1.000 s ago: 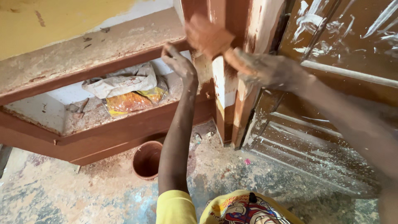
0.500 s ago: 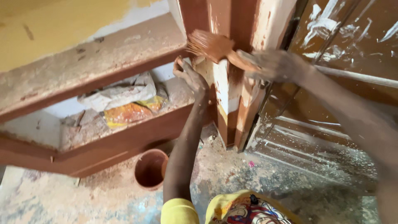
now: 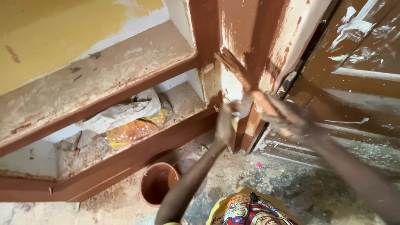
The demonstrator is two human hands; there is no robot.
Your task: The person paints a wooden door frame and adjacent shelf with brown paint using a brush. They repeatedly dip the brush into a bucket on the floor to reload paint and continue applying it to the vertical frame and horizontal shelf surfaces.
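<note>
My right hand grips a paintbrush whose brown-loaded bristles press against the upright wooden post, which is partly coated in brown paint. My left hand rests against the lower part of the same post, next to the end of the shelf rail, with fingers curled and nothing visibly in it. Both hands are smeared with paint. A small round pot of brown paint stands on the floor below my left forearm.
A two-level built-in shelf with brown-painted edges fills the left side; crumpled bags lie on its lower level. A brown panelled door stands at right. The floor is dusty and paint-spattered. Patterned cloth shows at bottom.
The view has moved closer and the brush has stroked along the post. My left hand has slid down and right to the post's lower part.
</note>
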